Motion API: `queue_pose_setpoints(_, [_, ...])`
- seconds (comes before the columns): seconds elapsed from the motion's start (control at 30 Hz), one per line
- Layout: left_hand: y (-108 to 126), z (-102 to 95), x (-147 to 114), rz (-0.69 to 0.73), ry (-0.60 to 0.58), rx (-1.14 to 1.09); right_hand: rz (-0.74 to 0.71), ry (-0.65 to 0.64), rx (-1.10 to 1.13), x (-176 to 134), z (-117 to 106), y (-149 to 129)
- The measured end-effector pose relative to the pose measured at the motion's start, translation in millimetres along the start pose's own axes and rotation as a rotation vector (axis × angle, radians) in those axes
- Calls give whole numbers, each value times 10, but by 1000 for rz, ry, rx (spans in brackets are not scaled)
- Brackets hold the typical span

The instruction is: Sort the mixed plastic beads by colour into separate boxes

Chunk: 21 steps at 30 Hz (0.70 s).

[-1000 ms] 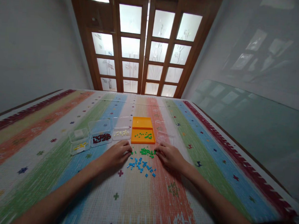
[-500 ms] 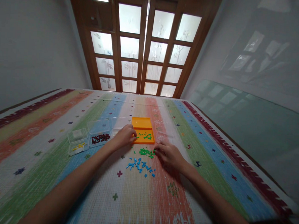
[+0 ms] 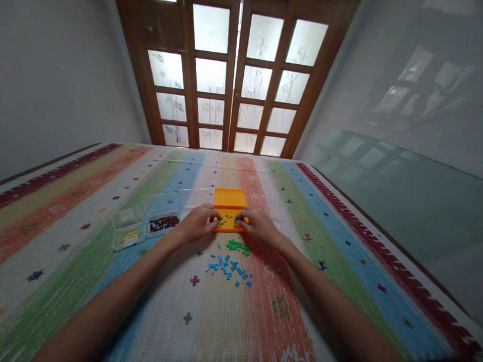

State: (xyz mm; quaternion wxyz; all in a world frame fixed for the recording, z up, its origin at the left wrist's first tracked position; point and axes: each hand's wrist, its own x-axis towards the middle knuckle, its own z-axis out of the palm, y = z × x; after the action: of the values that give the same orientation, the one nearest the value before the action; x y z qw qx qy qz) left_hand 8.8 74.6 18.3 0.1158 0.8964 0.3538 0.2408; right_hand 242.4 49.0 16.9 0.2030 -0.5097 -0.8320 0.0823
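Note:
An orange box (image 3: 228, 230) with its lid (image 3: 230, 197) folded open lies on the table, small green pieces (image 3: 229, 217) scattered inside. My left hand (image 3: 199, 222) is closed at the box's left edge, thumb and fingers gripping it. Over the right side of the box, my right hand (image 3: 259, 224) is pinched, with a bit of green showing at its fingertips. A heap of green pieces (image 3: 238, 247) lies just in front of the box. Nearer to me are blue pieces (image 3: 229, 267), spread loosely on the cloth.
To the left stand a clear case with yellow pieces (image 3: 130, 237) and another with dark red pieces (image 3: 163, 223). A striped tablecloth (image 3: 169, 317) covers the table. Wooden doors with glass panes (image 3: 231, 105) stand beyond the far end, and walls rise at both sides.
My right hand has moved from beside the green heap forward and left, to over the right part of the orange box. My left hand stays at the box's left edge.

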Motion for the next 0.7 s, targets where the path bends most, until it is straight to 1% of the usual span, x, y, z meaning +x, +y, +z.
queue_pose_setpoints(0.17, [-11, 41, -208, 53, -93, -52, 20, -79, -57, 181, 76, -36])
queue_pose_setpoints(0.33, [12, 51, -290, 60, -93, -59, 19, -129, -95, 261, 129, -78])
queue_pose_setpoints(0.53, [41, 57, -326, 35, -158, -85, 50, -119, -91, 266, 157, -76])
queue_pose_setpoints(0.7, [20, 53, -322, 63, -176, -85, 52, -79, -71, 212, 79, -59])
